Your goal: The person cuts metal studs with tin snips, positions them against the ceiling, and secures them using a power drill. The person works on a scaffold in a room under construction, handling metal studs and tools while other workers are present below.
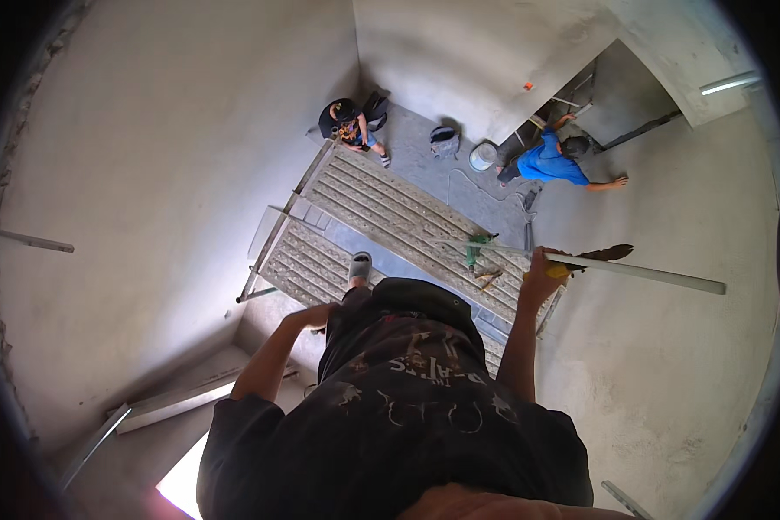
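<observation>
My right hand (546, 270) is closed at the far right of the scaffold, around a long pale metal strip (650, 276) that reaches out toward the right wall. In the same grip is a hand tool with yellow handles and dark blades (611, 253), which looks like tin snips. My left hand (314, 317) hangs beside my hip; its fingers are mostly hidden, so whether it holds anything does not show. A green power drill (474, 251) lies on the ribbed scaffold deck (373, 195). Near it rests a small yellowish tool (490, 279), its kind unclear.
I stand high on the scaffold, with a gap between its two decks. On the floor below, one person in black (347, 121) sits and another in blue (550, 163) leans at a wall opening. A white bucket (484, 156), a grey bag (445, 141) and a cable lie there.
</observation>
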`<action>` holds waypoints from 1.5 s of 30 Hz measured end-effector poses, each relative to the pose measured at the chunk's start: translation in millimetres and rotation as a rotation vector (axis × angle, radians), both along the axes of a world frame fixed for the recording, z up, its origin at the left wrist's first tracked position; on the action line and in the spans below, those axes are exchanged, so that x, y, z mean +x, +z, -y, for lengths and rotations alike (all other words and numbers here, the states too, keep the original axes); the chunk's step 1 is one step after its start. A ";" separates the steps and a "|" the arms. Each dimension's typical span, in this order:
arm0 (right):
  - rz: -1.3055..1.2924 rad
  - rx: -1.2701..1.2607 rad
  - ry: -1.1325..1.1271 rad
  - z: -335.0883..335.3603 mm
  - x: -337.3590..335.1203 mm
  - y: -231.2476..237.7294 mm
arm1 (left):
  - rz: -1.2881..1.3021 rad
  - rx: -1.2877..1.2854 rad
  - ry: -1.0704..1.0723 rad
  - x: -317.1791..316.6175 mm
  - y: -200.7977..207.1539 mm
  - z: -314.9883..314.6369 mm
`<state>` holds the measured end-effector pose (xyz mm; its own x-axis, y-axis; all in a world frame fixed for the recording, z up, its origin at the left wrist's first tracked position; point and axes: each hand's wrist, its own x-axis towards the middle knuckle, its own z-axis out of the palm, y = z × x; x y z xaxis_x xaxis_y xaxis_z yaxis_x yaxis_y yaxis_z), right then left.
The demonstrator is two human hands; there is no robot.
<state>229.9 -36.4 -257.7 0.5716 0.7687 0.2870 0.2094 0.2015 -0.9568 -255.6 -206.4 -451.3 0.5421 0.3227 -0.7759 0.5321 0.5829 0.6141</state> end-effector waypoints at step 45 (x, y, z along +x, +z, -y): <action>0.229 -0.179 -0.024 -60.5 -210.2 -70.9 | -0.056 0.355 0.406 -161.9 -63.4 -8.7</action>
